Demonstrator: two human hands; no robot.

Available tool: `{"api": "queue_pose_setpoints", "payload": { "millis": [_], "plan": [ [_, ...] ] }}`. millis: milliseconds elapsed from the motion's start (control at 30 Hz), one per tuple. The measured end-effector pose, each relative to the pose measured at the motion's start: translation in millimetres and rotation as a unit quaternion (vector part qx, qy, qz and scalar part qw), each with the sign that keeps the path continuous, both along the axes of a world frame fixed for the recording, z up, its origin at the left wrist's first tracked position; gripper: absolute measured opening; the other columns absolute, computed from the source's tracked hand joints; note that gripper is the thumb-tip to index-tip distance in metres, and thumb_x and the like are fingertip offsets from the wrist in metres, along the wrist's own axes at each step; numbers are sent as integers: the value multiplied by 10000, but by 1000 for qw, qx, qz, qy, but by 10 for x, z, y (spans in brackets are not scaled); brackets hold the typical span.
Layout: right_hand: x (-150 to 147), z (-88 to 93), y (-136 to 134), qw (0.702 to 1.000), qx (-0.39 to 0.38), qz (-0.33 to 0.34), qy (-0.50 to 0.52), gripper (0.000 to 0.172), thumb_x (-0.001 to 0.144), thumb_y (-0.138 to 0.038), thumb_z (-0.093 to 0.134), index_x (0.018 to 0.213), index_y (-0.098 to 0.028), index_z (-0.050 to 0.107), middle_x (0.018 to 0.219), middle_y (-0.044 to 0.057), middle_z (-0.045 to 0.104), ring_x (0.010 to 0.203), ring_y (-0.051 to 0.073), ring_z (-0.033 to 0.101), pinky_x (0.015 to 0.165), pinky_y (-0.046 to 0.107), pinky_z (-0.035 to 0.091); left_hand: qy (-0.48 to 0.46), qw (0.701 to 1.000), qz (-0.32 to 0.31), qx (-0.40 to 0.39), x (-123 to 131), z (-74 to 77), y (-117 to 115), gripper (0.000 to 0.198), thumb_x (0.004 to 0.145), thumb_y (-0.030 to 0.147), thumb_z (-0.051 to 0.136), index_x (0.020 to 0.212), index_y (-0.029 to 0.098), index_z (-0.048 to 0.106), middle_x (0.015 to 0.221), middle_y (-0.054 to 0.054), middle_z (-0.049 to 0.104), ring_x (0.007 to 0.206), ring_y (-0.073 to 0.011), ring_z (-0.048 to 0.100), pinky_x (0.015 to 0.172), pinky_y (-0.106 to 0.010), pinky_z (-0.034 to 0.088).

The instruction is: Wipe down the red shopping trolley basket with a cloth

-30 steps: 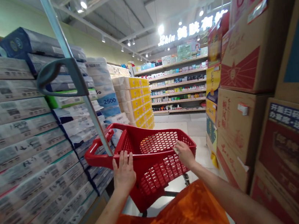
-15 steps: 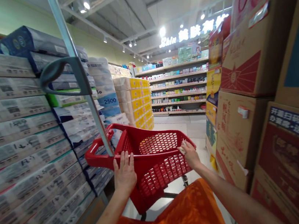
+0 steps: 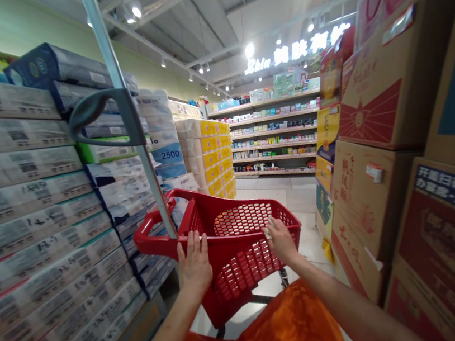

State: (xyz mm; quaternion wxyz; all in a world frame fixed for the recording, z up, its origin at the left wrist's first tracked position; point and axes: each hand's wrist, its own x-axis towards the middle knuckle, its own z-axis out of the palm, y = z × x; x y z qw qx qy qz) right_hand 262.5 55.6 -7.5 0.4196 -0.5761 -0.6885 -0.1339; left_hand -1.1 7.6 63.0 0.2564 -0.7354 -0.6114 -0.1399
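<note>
A red plastic shopping cart (image 3: 239, 253) with lattice basket walls stands side-on in front of me. My left hand (image 3: 195, 262) lies on its near top rim, fingers stretched out. My right hand (image 3: 283, 240) is closed around a crumpled whitish cloth (image 3: 268, 232), at the same rim further right; my fingers partly hide the cloth. A metal pole (image 3: 154, 186) rises by the cart's handle end (image 3: 145, 233) and carries a grey loop handle (image 3: 133, 119). Orange fabric (image 3: 259, 338) spreads below my arms.
Stacked paper packs (image 3: 28, 198) line the left side, with yellow-and-white packs (image 3: 211, 156) beyond. Cardboard cartons (image 3: 370, 99) are piled close on the right. Stocked shelves (image 3: 277, 145) cross the far end, and pale floor (image 3: 272, 184) shows between.
My right hand has slid left along the rim with the cloth. My left hand still rests on the rim. The whole view has shifted slightly.
</note>
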Motion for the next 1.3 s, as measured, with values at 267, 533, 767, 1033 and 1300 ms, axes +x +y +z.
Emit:
{"api": "queue_pose_setpoints", "payload": {
  "millis": [267,533,767,1033,1300],
  "plan": [
    [-604,161,15,996,23,89,-3,237,862,-294,430,924,-225,648,1147,75,567,1097,216,480,931,433,382,8,1000,3,-14,-9,33,-29,620,682,167,407,1295,98,351,1401,-134,284,1315,-253,165,1060,-487,67],
    [-207,-88,91,998,36,14,58,299,858,-208,387,1046,-150,611,1247,130,478,1203,249,378,984,470,343,-14,1000,-17,-21,106,23,-41,609,691,184,430,1290,92,359,1392,-141,300,1314,-265,158,1070,-468,73],
    [-1133,171,76,976,72,201,34,353,838,-156,392,1156,-174,545,1271,121,464,1190,219,408,960,413,389,-37,994,-93,-38,74,70,-85,623,681,225,469,1285,114,361,1370,-116,353,1293,-240,238,1072,-451,131],
    [-933,119,149,986,46,138,81,334,827,-144,379,1059,-210,610,1211,92,524,1106,224,499,912,402,441,-94,990,32,104,-759,323,1,509,727,188,440,1232,138,415,1342,-127,395,1259,-257,303,1023,-532,174],
    [-2004,1439,-119,931,238,277,7,356,859,-122,349,1147,-176,552,1291,96,451,1213,181,382,1000,365,361,-99,988,40,112,-700,368,-9,387,743,200,493,1129,197,518,1231,-90,518,1202,-242,385,1023,-506,195]
  ]
}}
